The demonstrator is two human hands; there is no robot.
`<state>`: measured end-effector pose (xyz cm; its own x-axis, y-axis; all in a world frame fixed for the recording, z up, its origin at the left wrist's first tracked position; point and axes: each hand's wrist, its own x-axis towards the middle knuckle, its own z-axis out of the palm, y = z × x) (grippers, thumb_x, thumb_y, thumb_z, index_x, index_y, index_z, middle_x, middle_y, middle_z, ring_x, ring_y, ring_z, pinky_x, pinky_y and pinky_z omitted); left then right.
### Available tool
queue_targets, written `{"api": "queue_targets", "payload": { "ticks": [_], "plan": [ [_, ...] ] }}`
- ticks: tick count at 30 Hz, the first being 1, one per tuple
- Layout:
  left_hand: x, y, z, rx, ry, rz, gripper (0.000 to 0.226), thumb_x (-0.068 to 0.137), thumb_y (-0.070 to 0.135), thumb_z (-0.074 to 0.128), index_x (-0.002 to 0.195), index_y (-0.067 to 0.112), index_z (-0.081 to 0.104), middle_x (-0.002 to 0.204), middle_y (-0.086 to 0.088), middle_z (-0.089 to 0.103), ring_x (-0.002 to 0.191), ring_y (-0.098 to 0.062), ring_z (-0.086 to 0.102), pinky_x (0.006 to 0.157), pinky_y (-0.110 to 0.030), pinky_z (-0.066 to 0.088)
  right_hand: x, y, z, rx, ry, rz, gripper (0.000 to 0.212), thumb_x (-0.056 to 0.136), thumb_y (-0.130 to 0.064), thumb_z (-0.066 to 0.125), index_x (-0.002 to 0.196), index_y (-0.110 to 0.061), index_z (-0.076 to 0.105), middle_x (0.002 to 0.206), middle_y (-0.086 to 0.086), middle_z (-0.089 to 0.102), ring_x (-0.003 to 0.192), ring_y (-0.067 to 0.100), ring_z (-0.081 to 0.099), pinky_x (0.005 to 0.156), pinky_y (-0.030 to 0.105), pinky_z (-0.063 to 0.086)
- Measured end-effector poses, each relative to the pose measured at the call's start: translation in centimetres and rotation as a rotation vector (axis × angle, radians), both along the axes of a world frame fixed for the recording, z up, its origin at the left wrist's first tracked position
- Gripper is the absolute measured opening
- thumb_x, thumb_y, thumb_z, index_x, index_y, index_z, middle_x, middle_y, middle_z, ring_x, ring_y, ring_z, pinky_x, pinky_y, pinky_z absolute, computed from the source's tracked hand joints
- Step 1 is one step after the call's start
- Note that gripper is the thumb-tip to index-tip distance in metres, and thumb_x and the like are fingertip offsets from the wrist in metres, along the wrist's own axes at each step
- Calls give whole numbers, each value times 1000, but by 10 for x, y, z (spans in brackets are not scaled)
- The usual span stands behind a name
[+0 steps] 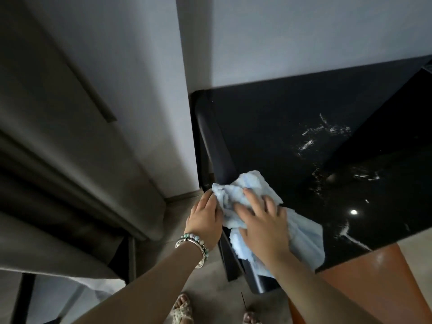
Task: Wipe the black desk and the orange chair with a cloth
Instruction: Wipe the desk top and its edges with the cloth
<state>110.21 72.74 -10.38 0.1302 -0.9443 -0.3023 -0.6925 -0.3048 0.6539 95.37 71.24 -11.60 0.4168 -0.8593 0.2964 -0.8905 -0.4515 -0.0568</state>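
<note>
A glossy black desk point(292, 141) fills the right half of the view, with white smears and specks on its top. A crumpled light blue cloth point(301, 232) lies over the desk's near left corner. My right hand point(261, 225) presses flat on the cloth with spread fingers. At the desk's left edge my left hand point(205, 218), with bracelets on the wrist, pinches the cloth's left end. The orange chair point(364, 288) shows under the desk's front edge at the lower right.
A grey-white wall point(304, 31) stands behind the desk. Dark grey curtains point(58, 136) hang on the left. A black desk leg point(228, 260) runs down to the pale floor point(210, 284). My sandalled feet point(182, 309) are at the bottom.
</note>
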Motion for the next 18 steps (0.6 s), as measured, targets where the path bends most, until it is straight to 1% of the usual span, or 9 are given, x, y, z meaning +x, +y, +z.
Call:
{"api": "queue_targets", "payload": {
  "ticks": [2, 5, 8, 10, 12, 13, 14, 16, 18],
  "plan": [
    [-16, 6, -2, 4, -20, 23, 50, 97, 22, 36, 146, 25, 25, 155, 6, 18, 141, -21, 19, 115, -34, 21, -31, -7, -4, 42, 4, -54, 60, 44, -28, 89, 100, -30, 67, 132, 1, 54, 103, 30, 47, 70, 48, 48],
    [-46, 13, -2, -40, -47, 68, 54, 97, 22, 39, 148, 26, 20, 156, 8, 12, 142, -18, 15, 113, -29, 18, -81, -25, 4, 12, 5, -97, 57, 44, -20, 91, 97, -27, 70, 127, 4, 57, 95, 33, 55, 69, 48, 49],
    [-76, 23, -8, -62, -11, 174, 52, 97, 18, 41, 146, 22, 25, 155, 6, 15, 142, -17, 17, 113, -24, 15, -109, -25, 16, -16, -112, -77, 53, 47, -14, 88, 96, -27, 70, 125, 4, 58, 90, 35, 59, 70, 47, 49],
    [-89, 30, -14, -81, -36, 214, 46, 95, 17, 40, 141, 15, 38, 151, 1, 29, 139, -18, 27, 110, -20, 18, -104, -6, 16, -24, -226, -3, 52, 50, -15, 84, 98, -29, 67, 129, 2, 54, 93, 34, 57, 72, 46, 50],
    [-99, 37, -18, -114, 11, 307, 38, 88, 19, 36, 112, 7, 63, 119, -8, 61, 115, -23, 56, 96, -16, 37, -87, 21, 7, 5, -237, 131, 51, 52, -22, 79, 100, -31, 62, 132, 0, 52, 97, 31, 54, 72, 45, 49],
    [-103, 40, -20, -108, 10, 362, 30, 86, 14, 38, 97, 6, 65, 98, -6, 66, 98, -22, 62, 82, -16, 45, -81, 34, 1, 19, -211, 193, 49, 53, -23, 76, 99, -31, 61, 133, -1, 52, 98, 30, 53, 71, 44, 48],
    [-105, 43, -17, -71, 37, 435, 23, 87, 6, 42, 96, 6, 63, 94, -4, 63, 92, -20, 60, 76, -18, 46, -80, 42, -4, 27, -183, 231, 47, 55, -23, 74, 98, -31, 60, 133, -3, 53, 99, 30, 53, 72, 44, 47],
    [-110, 50, -14, -10, 86, 462, 37, 87, -6, 43, 122, 2, 53, 119, -6, 56, 110, -18, 52, 90, -21, 41, -92, 37, -9, 37, -140, 239, 45, 55, -20, 75, 96, -31, 61, 133, -4, 54, 100, 30, 55, 73, 44, 46],
    [-111, 54, -11, -74, 125, 471, 54, 88, -6, 39, 140, 10, 38, 143, -3, 41, 129, -17, 41, 106, -22, 32, -114, 23, -8, 52, -83, 193, 51, 51, -23, 83, 98, -31, 64, 134, -3, 54, 102, 30, 53, 73, 44, 46]
  ]
}}
